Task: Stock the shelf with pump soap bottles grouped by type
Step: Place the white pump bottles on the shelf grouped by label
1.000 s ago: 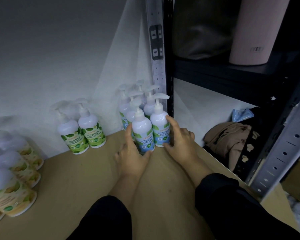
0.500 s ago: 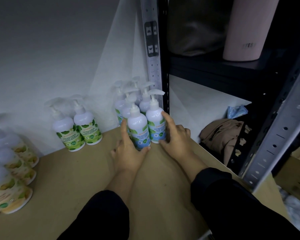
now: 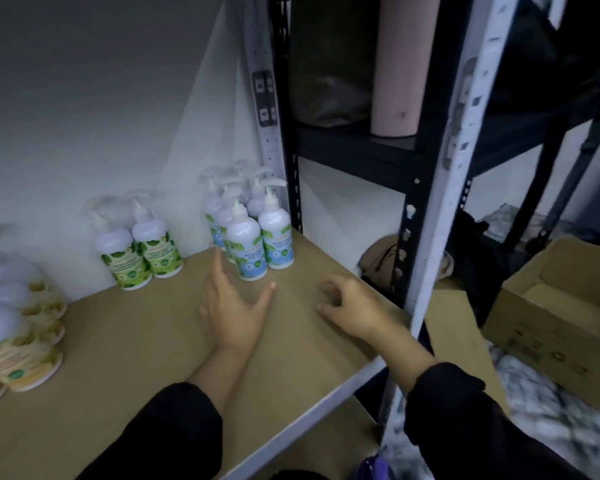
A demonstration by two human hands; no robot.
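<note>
Several blue-label pump bottles (image 3: 246, 247) stand clustered in the shelf's back right corner, beside the upright post. Two green-label pump bottles (image 3: 141, 252) stand together to their left against the wall. Several yellow-label bottles (image 3: 21, 327) crowd the left edge. My left hand (image 3: 231, 306) hovers over the shelf board (image 3: 136, 358) just in front of the blue group, fingers spread, holding nothing. My right hand (image 3: 347, 306) is over the board's right edge, fingers loosely curled and empty, apart from the bottles.
A grey metal post (image 3: 444, 188) rises at the shelf's front right corner. An open cardboard box (image 3: 561, 306) sits on the floor to the right. A neighbouring black rack holds a pink cylinder (image 3: 399, 64) and a dark bag; brown cloth (image 3: 378, 258) lies below.
Both hands have let go of the two front blue-label bottles and drawn back toward me. The view has swung right, showing the front post and the cardboard box.
</note>
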